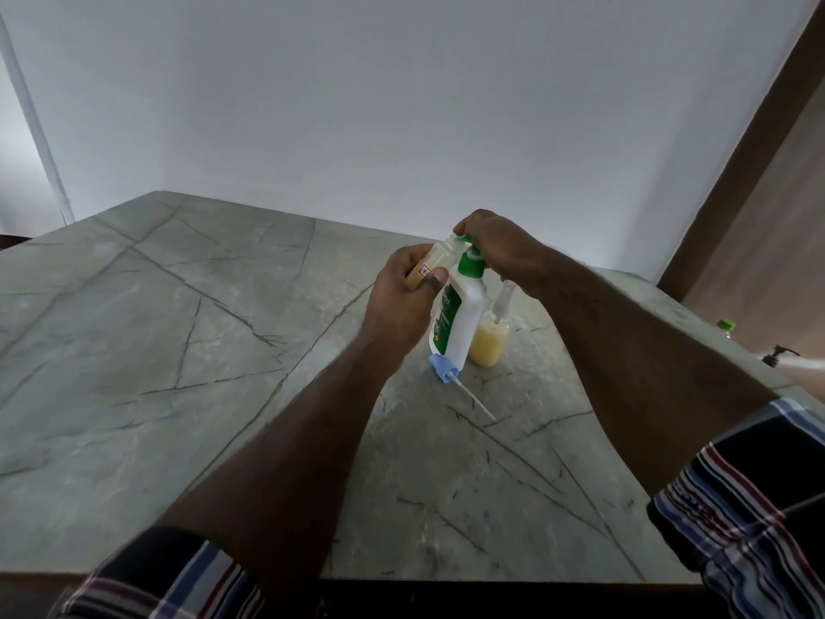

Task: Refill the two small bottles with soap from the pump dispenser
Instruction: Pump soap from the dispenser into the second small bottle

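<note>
A white pump dispenser (460, 319) with a green pump head and green label stands on the grey marble table (201, 350). My right hand (495, 243) rests curled on top of the green pump head. My left hand (402, 297) grips a small clear bottle (439, 256), tilted, with its open neck up against the pump's spout. Right of the dispenser stands a second small bottle (489, 341) holding yellow soap, with a clear cap or pump on top. A blue cap with a white dip tube (444, 366) lies on the table in front of the dispenser.
A white wall rises behind the table. At the far right edge are a black pump head (779, 352) and a green-capped item (725, 326). A brown door frame (750, 149) runs up the right side. The table's front edge is near my sleeves.
</note>
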Demonstrator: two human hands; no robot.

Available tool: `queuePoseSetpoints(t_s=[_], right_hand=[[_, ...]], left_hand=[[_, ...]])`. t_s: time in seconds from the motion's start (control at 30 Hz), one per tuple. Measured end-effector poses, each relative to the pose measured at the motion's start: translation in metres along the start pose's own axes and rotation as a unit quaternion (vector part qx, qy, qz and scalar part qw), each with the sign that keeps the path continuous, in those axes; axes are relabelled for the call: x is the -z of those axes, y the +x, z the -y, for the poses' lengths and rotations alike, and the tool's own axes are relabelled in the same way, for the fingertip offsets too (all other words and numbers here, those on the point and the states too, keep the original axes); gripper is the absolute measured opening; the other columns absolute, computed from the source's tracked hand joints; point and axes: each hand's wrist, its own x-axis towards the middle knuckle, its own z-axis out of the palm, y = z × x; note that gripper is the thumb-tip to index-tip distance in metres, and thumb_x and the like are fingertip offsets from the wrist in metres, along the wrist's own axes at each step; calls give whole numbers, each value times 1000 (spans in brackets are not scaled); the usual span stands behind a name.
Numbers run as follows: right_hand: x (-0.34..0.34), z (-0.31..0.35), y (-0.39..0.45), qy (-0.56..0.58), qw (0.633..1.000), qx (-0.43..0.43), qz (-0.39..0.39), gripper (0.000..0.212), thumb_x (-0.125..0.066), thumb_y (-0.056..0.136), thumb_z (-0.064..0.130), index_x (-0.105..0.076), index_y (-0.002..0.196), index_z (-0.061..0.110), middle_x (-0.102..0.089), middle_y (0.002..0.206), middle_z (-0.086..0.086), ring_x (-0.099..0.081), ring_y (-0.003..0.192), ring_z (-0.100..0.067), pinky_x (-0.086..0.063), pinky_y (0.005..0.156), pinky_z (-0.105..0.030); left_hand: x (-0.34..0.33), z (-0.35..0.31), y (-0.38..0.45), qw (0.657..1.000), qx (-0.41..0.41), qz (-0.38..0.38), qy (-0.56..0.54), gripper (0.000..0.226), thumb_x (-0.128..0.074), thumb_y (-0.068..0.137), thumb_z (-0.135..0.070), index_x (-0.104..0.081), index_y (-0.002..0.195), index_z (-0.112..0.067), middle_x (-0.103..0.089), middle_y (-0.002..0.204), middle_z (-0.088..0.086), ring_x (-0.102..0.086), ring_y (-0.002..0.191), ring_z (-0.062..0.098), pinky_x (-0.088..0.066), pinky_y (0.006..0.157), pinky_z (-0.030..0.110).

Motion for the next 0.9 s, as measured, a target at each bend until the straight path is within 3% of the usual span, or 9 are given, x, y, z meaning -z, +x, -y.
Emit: queuePoseSetpoints(t_s=[0.17,0.4,0.9], right_hand=[[-6,-3,0,-9,1000,9,-6,38,-32,101,2,-49,135,-3,-46,141,-23,-42,130,-39,-37,102,-41],[-5,-3,-1,-1,1000,7,-5,37,-32,101,2,-50,132,-9,-46,139,-27,-41,130,-43,-35,104,-44],[-8,-6,3,-29,999,22,-5,37,-34,100,-1,-49,134,-4,-46,139,-23,-43,128,-39,-39,100,-41]], left_hand=[[1,3,2,1000,1,-4,-1,26,-59,98,-17,-59,124,-16,-63,103,-12,-60,90,0,-45,73,14],[1,2,1,1000,7,2,6,25,-59,98,-19,-58,123,-19,-63,102,-14,-60,89,-3,-45,71,12],[0,3,0,1000,13,0,1,28,-59,98,-19,-57,126,-17,-64,112,-5,-61,99,7,-48,79,19]])
